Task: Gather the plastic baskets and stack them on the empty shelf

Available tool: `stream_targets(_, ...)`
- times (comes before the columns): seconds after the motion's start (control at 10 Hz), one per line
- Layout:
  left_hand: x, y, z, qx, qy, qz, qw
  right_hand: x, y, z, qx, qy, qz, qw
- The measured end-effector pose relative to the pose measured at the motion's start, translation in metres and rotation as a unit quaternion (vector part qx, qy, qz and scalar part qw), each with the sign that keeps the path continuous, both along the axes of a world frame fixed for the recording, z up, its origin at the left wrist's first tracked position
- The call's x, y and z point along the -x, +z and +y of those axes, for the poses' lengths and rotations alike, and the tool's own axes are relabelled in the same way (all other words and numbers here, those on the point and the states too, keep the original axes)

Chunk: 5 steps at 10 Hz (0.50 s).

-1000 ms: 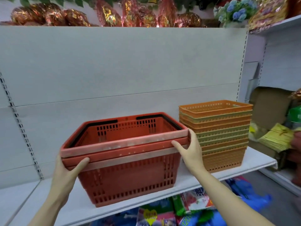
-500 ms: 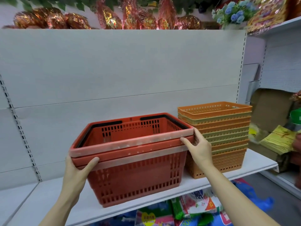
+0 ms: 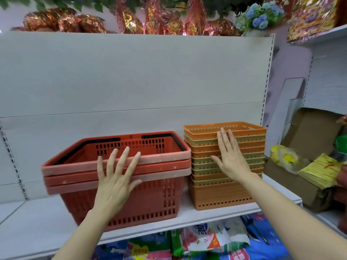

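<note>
A nested stack of three red shopping baskets (image 3: pixel 161 196) with black handles stands on the white shelf (image 3: pixel 37 228), its right rim touching a stack of several orange and olive perforated baskets (image 3: pixel 244 192). My left hand (image 3: pixel 116 177) lies flat with fingers spread on the front rims of the red stack. My right hand (image 3: pixel 230 156) is flat with fingers spread against the front of the orange stack. Neither hand grips anything.
The white back panel (image 3: pixel 131 76) rises behind the shelf. Foil-wrapped goods (image 3: pixel 62 22) and blue artificial flowers (image 3: pixel 260 15) sit above. Cardboard boxes (image 3: pixel 309 136) and yellow paper bundles (image 3: pixel 319 171) fill the shelf to the right. Packaged goods (image 3: pixel 206 241) lie below.
The red stack has slid right against the orange stack. Both hands have let go of its rims: the left now rests flat on its front, the right on the orange stack.
</note>
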State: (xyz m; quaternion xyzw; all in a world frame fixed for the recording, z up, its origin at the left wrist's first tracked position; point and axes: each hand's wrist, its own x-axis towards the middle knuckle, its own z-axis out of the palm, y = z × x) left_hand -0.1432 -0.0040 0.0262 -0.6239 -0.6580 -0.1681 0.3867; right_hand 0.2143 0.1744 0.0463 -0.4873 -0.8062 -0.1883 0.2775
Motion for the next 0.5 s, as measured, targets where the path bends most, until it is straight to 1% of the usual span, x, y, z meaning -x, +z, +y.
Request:
stream_targets(0.2, -0.005, 0.007, 0.0, 0.039, 0.041, -0.002, 0.998, -0.006, 0.005, 0.012, -0.003, 0.033, -0.013, 0.999)
stream_targets(0.3, -0.013, 0.005, -0.011, 0.057, 0.061, -0.006, 0.997, -0.006, 0.004, 0.006, -0.018, 0.018, -0.019, 1.0)
stream_targets(0.4, -0.015, -0.001, -0.032, 0.056, 0.077, -0.018, 0.995, -0.011, -0.002, -0.005, -0.024, 0.011, -0.013, 1.0)
stream_targets(0.5, -0.009, -0.059, -0.078, 0.109, 0.078, -0.101, 0.986, -0.012, 0.004, -0.015, 0.008, 0.028, 0.006, 1.0)
